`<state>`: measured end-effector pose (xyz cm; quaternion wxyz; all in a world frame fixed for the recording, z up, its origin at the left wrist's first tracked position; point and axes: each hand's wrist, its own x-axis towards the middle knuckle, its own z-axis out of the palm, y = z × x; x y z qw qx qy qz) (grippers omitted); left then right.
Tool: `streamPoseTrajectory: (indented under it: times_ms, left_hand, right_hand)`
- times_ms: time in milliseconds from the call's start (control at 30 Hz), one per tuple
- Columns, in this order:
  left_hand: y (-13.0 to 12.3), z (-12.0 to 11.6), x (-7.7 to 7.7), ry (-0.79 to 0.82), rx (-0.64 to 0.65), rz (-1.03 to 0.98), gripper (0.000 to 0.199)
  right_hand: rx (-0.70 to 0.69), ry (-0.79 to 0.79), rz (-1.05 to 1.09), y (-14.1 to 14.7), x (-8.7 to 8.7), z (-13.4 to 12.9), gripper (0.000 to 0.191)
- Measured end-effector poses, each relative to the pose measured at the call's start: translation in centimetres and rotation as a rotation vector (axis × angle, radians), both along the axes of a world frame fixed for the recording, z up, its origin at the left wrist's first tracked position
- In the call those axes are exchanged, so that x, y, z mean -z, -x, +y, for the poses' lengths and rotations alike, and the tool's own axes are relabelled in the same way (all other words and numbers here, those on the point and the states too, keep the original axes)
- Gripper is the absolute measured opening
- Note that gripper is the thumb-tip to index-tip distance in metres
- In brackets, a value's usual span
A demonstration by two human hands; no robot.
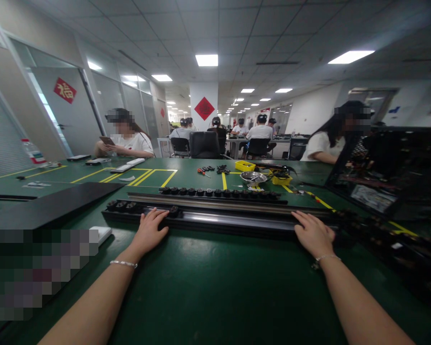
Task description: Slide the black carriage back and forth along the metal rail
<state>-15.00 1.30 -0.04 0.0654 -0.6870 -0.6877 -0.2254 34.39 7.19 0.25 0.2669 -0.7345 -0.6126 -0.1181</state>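
A long black metal channel [222, 222] lies across the green table in front of me, its inside shiny. Several small black round-faced modules [120, 206] sit at its left end, and a single black module [174, 211] is right beside my left fingertips. My left hand [151, 232] rests on the channel's near edge, fingers stretched out. Toward the other end, my right hand [313, 234] lies with extended fingers over the channel's rim. Neither hand visibly grips anything. Behind the channel are another long rail [215, 203] and a row of black modules [219, 192].
Farther back stand a metal bowl [253, 179], a yellow bin [244, 166] and a screwdriver [203, 172]. A dark panel [53, 206] lies left. Dark equipment [388, 177] rises at right. One person [129, 139] sits across at left, another [326, 139] at right.
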Motion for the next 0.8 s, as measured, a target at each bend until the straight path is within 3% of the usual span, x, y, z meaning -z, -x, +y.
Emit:
streamPoseTrajectory:
  times_ms: [800]
  left_hand:
    - [0.14,0.18,-0.06,0.048,0.036,-0.024,0.051]
  right_hand:
    - [-0.031,0.009,-0.019,0.63,-0.60,-0.65,0.046]
